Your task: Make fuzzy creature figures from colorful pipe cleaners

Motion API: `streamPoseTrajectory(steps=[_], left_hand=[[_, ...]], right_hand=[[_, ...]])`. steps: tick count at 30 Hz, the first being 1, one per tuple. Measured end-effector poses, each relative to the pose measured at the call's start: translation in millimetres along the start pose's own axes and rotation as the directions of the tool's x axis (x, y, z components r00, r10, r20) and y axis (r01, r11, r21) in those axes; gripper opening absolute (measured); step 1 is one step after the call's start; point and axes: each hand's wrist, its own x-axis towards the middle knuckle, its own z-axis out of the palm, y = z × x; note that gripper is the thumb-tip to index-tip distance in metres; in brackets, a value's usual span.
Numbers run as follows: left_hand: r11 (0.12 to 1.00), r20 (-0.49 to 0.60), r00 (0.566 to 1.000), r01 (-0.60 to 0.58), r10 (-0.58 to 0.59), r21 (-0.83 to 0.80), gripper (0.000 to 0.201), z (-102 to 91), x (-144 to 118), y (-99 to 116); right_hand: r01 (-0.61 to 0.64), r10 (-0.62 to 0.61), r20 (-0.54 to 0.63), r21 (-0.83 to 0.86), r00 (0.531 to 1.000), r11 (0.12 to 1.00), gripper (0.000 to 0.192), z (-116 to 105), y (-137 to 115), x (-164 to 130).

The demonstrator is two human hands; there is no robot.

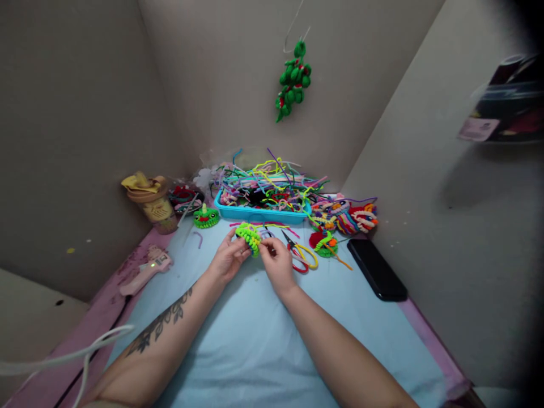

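- While both forearms lie on the blue bench (255, 351), my left hand (227, 262) and right hand (277, 263) meet over it.
- Fingers of both hands pinch a green-yellow pipe-cleaner piece (250, 238), held just above the cloth.
- Scissors (302, 255) lie just right of my right hand.
- Blue tray (259, 214) of loose pipe cleaners sits behind.
- Black phone (376, 269) lies further right.

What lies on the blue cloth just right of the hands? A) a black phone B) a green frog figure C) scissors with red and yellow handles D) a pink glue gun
C: the scissors lie beside the right hand, blades pointing toward the blue tray.
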Motion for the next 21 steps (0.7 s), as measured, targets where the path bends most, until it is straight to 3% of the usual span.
streamPoseTrajectory(steps=[5,10,21], left_hand=[[0.998,-0.042,0.998,-0.037,0.039,0.046,0.074,3.1,0,-4],[0.998,-0.084,0.994,-0.067,0.067,0.006,0.065,3.3,2,-3],[0.996,-0.021,0.996,-0.09,0.09,0.006,0.059,7.5,0,-3]], right_hand=[[0.037,-0.035,0.041,-0.04,0.999,0.999,0.009,4,1,-1],[0.07,-0.067,0.067,-0.041,0.996,0.997,0.011,3,-4,-2],[-0.014,0.014,-0.015,-0.041,1.0,0.999,0.009,-1,-12,-2]])
